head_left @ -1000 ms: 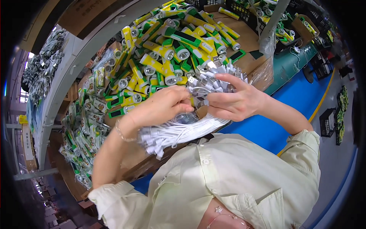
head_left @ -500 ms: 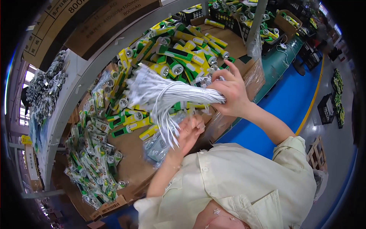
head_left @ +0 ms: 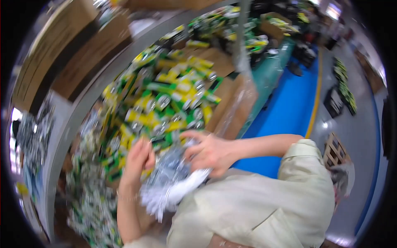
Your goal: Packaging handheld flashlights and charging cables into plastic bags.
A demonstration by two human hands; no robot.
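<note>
Lowered since the earlier frame, the thick bundle of thin white cables now sits just in front of the pale shirt, below the right hand. That hand's fingers are bent and partly spread; blur hides whether they grip the cables. Fingers curled together, the left hand is raised on the other side, and I cannot tell whether it holds anything. Crumpled clear plastic lies between both hands. Beyond them spreads a heap of yellow-and-green plastic flashlights, with brown cardboard boxes at upper left
</note>
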